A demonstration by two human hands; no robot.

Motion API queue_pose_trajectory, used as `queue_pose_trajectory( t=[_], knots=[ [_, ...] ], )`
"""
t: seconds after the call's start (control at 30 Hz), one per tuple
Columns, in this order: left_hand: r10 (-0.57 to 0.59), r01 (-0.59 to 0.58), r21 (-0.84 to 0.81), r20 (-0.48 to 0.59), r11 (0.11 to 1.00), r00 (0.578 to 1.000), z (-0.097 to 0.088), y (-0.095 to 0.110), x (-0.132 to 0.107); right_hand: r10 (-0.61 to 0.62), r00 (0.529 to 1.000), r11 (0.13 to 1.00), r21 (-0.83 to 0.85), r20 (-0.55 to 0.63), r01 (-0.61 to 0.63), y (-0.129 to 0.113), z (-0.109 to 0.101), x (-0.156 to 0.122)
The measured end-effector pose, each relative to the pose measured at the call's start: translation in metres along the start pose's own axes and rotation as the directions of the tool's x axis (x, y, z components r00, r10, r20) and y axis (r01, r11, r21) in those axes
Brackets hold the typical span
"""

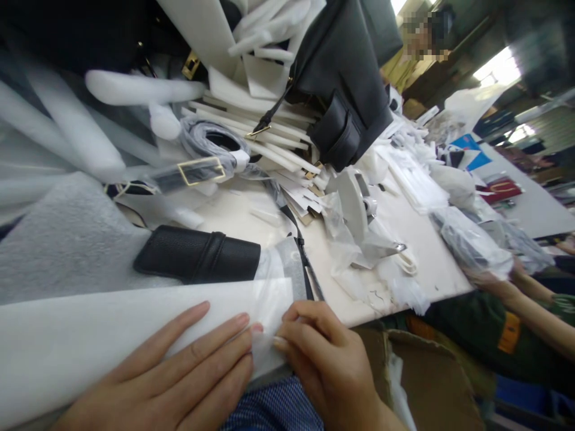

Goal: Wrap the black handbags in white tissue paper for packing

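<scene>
A white foam sheet (112, 335) is spread across the near edge of the worktop (404, 239) and is pressed flat by the left hand (179, 374), whose fingers (224, 335) are stretched out wide and laid together on top of it, gripping nothing. The right end of the sheet is pinched by the right hand (332, 365): its fingers (300, 344) are curled narrowly around the thin edge, just beside the left fingertips. A black leather strap piece (197, 256) is seen lying just behind the sheet, near both hands but not touched by either. A thin dark strap (305, 263) runs from the middle of the worktop down to the right hand. Further back, a gold rectangular buckle (200, 170) wrapped in clear film is found, and beyond it a stack of white foam strips (269, 143) is piled under a black handbag (345, 90). Crumpled clear wrapping (359, 239) is scattered to the right. At the far right edge, another person's forearm (534, 317) is stretched towards the worktop.
</scene>
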State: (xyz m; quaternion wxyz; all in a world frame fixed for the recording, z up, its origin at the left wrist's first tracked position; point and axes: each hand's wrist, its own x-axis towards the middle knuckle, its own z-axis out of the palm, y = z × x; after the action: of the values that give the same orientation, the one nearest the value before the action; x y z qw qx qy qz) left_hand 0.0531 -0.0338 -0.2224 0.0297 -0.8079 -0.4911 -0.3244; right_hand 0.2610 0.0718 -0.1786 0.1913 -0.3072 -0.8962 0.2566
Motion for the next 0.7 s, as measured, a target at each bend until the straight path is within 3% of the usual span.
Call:
queue_pose_trajectory(
  t=[0.13, 0.3, 0.5, 0.7],
  knots=[
    [0.034, -0.035, -0.02, -0.038, 0.999, 0.999, 0.0, -0.002, 0.001, 0.083, 0.995, 0.994, 0.061, 0.046, -0.086, -0.001, 0.0, 0.003],
    [0.091, -0.091, 0.008, 0.0, 0.996, 0.996, 0.001, -0.004, -0.005, 0.176, 0.973, 0.976, 0.103, 0.151, -0.192, -0.001, -0.003, 0.012],
    [0.038, -0.038, -0.013, -0.022, 0.999, 0.999, -0.003, -0.007, -0.004, 0.226, 0.948, 0.966, 0.075, 0.225, -0.248, 0.002, -0.008, 0.022],
    [0.191, -0.21, 0.111, 0.156, 0.971, 0.969, -0.015, -0.012, 0.002, 0.203, 0.963, 0.977, 0.031, 0.179, -0.212, 0.003, -0.007, 0.024]
  ],
)
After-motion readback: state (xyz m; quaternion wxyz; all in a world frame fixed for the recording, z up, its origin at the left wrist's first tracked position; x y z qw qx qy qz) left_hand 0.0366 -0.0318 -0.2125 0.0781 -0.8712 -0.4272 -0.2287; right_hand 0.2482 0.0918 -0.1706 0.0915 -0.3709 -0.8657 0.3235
